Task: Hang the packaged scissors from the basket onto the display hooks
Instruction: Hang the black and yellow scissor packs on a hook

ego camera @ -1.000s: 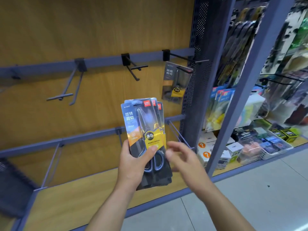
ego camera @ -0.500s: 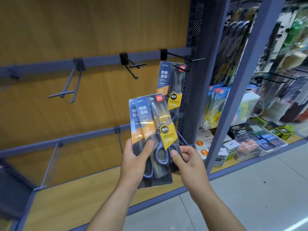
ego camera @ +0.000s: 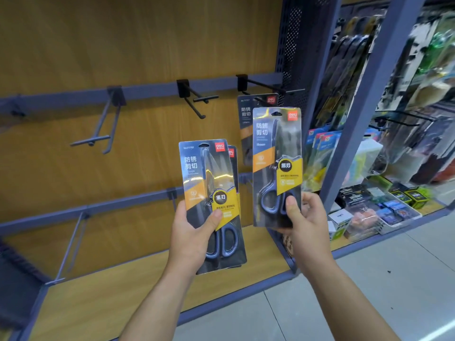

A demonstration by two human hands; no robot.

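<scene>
My left hand (ego camera: pixel 194 238) grips a small stack of packaged scissors (ego camera: pixel 209 183), blue and yellow cards with black blades, held upright in front of the wooden back panel. My right hand (ego camera: pixel 305 222) pinches one separate scissors pack (ego camera: pixel 277 153) by its lower end and holds it upright, raised to the right of the stack. Behind it one pack (ego camera: pixel 246 119) hangs on the rightmost black display hook (ego camera: pixel 268 86). The middle black hook (ego camera: pixel 197 99) and the grey hook (ego camera: pixel 103 129) on the left carry nothing. The basket is out of view.
A lower grey rail (ego camera: pixel 98 207) carries long grey hooks (ego camera: pixel 71 247). A perforated dark upright (ego camera: pixel 295 57) and a grey post (ego camera: pixel 364 99) bound the bay on the right. Beyond them are stocked shelves with small boxes (ego camera: pixel 384 207). The wooden bottom shelf (ego camera: pixel 123 291) and tiled floor (ego camera: pixel 369 291) lie below.
My right hand has taken one pack off the stack and lifted it up and to the right. My left hand keeps the remaining packs and has shifted slightly left.
</scene>
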